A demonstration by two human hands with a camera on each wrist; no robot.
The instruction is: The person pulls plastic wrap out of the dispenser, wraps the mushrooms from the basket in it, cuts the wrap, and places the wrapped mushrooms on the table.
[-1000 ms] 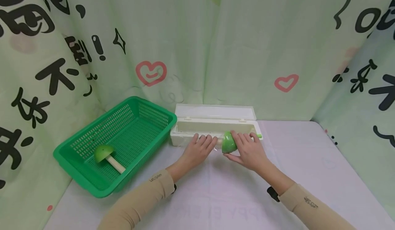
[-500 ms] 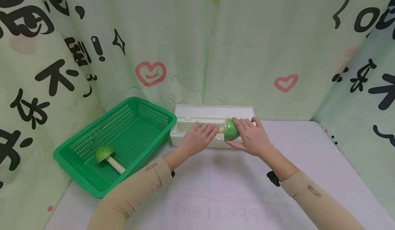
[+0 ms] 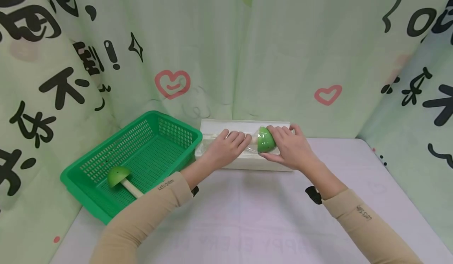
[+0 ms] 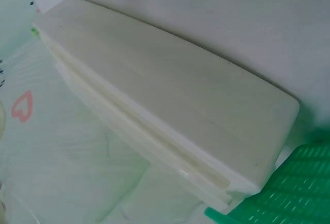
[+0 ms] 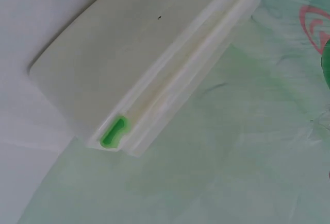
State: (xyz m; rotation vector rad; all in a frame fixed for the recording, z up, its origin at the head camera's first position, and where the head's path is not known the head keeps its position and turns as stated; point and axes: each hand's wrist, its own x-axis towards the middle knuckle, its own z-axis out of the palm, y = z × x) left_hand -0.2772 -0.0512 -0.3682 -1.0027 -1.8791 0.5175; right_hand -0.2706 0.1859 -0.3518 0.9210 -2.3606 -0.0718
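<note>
A toy mushroom with a glossy green cap [image 3: 266,140] and pale stem is held level above a long white box [image 3: 260,164]. Clear plastic film shows around the cap and stem. My right hand [image 3: 293,148] grips the cap from the right, thumb below and fingers over the top. My left hand [image 3: 227,150] holds the stem end, which its fingers hide. The box's lid [image 3: 244,125] stands open at the back. A green clip [image 5: 114,132] sits at one end of the box in the right wrist view. Neither hand shows in the wrist views.
To the left stands a green perforated basket [image 3: 161,116], its corner close against the box. A second green-capped mushroom [image 3: 118,176] lies in it. A pale cloth covers the table [image 3: 255,213]. Green printed curtains [image 3: 276,59] hang close behind and at both sides.
Both hands have raised the mushroom from the box's front edge to above the box, slightly rightward. More of the box's front now shows. The basket and its mushroom have stayed put.
</note>
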